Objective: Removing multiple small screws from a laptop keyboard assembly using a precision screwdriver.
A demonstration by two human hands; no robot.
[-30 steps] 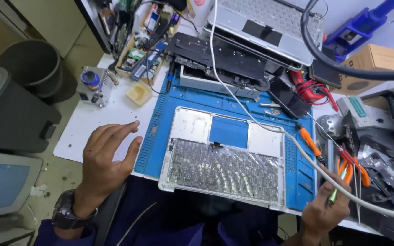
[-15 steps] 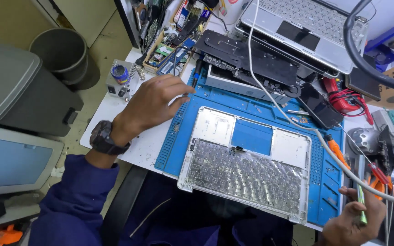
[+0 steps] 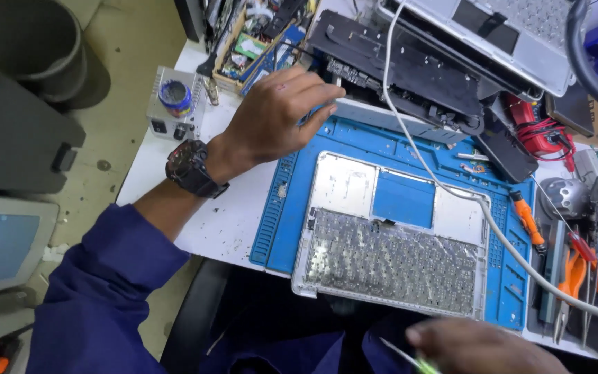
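The left hand [image 3: 278, 114] reached open-fingered and empty over the far black laptop base [image 3: 410, 76], while the right hand [image 3: 482, 346] pinched a green tool [image 3: 410, 359] near the laptop shell [image 3: 392, 232].

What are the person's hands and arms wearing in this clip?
Both hands are bare, with no gloves or rings visible. The left hand has a chunky black wristwatch with red details on the wrist, and a dark blue sleeve pushed up the forearm. The right hand shows only partly at the bottom edge; its sleeve is out of view.
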